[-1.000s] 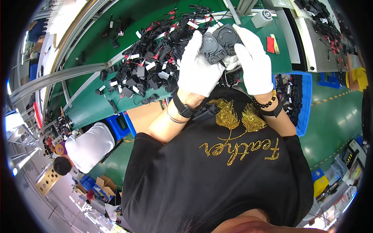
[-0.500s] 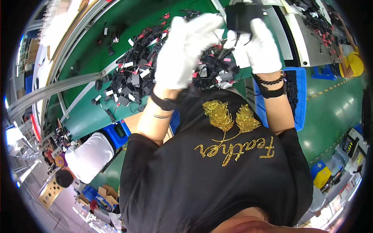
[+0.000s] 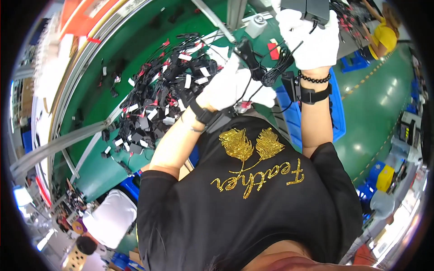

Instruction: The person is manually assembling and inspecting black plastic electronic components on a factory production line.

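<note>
My right hand [image 3: 314,43], in a white glove, grips a black power adapter [image 3: 316,10] near the top edge of the head view. Below it, a looped black cable [image 3: 276,72] hangs between my hands. My left hand [image 3: 230,88], also white-gloved, has its thumb and fingers apart beside the loops, and a strand of cord crosses in front of the fingers. Whether it touches the cord, I cannot tell. To its left, a big heap of black adapters and cables [image 3: 156,99] with white labels and red pieces covers part of the green table [image 3: 92,135].
A white bottle [image 3: 256,26] and a red tag [image 3: 273,50] are at the far side. Past my right forearm stands a blue crate [image 3: 340,122]. A metal rail [image 3: 68,101] crosses the left. One person in yellow [image 3: 384,40] works at far right; another in white [image 3: 110,219] is at lower left.
My right hand has moved right and up with the adapter. My left hand has come lower and to the right, and the looped cable now shows between the hands.
</note>
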A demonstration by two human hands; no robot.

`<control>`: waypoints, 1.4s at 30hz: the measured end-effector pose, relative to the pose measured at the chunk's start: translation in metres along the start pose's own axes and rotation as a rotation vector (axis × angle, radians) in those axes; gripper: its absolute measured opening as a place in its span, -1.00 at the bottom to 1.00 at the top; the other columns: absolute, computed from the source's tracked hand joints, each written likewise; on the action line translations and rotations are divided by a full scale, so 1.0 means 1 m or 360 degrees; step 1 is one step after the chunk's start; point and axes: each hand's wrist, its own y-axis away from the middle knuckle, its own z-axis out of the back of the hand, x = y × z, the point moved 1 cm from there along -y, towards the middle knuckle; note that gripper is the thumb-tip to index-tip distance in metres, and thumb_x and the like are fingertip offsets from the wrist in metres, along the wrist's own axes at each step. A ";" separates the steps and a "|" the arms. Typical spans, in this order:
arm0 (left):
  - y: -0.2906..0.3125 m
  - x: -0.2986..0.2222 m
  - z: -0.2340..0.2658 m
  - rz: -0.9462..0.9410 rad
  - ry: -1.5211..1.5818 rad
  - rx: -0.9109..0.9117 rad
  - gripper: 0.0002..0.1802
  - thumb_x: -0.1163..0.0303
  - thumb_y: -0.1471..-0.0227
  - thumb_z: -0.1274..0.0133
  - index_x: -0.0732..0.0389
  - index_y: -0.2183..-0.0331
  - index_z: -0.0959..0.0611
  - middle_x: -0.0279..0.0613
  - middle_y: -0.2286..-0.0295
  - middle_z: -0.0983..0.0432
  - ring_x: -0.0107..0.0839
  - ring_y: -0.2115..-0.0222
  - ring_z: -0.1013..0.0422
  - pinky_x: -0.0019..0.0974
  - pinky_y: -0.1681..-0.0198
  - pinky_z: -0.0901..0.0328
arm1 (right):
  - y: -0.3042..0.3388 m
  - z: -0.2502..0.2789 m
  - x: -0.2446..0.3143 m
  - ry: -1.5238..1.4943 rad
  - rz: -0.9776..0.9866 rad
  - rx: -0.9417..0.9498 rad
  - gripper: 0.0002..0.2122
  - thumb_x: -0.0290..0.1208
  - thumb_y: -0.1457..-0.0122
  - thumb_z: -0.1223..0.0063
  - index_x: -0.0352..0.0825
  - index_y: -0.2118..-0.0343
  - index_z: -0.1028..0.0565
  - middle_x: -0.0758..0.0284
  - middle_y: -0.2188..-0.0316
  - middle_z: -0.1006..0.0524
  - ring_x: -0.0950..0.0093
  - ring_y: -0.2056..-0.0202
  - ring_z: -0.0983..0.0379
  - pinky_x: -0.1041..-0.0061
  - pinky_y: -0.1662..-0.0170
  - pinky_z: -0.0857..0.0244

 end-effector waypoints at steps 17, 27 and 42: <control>-0.063 0.017 -0.017 0.0258 -0.0761 0.0093 -0.48 0.29 -0.14 0.18 0.39 -0.06 -0.26 0.06 0.22 -0.44 -0.22 0.21 -0.41 -0.22 0.06 -0.27 | 0.135 0.037 0.144 0.0216 0.1436 -0.0375 -0.72 -0.15 -0.14 0.08 -0.23 0.21 -0.41 0.29 0.28 -0.46 0.30 0.19 -0.35 0.37 0.26 -0.33; -0.227 0.155 -0.010 0.1056 -0.1811 -0.0034 -0.66 0.33 -0.06 0.09 0.26 0.12 -0.51 -0.13 0.38 -0.53 -0.45 0.59 -0.35 -0.43 0.50 -0.28 | 0.282 0.255 0.188 0.0798 0.1821 -0.2070 -0.27 -0.35 -0.06 -0.09 -0.12 -0.22 0.12 0.31 0.49 -0.40 0.48 0.65 -0.34 0.46 0.65 -0.29; -0.279 0.352 0.108 0.0525 -0.3865 0.1474 -0.56 0.31 0.20 -0.07 -0.03 0.15 -0.53 -0.02 0.02 -0.27 0.09 -0.09 -0.03 0.12 -0.05 -0.04 | 0.257 0.476 0.135 0.1828 0.0088 -0.3642 -0.18 -0.06 0.19 -0.19 -0.10 -0.16 -0.05 -0.06 0.02 -0.22 -0.03 0.10 -0.30 0.10 0.10 -0.26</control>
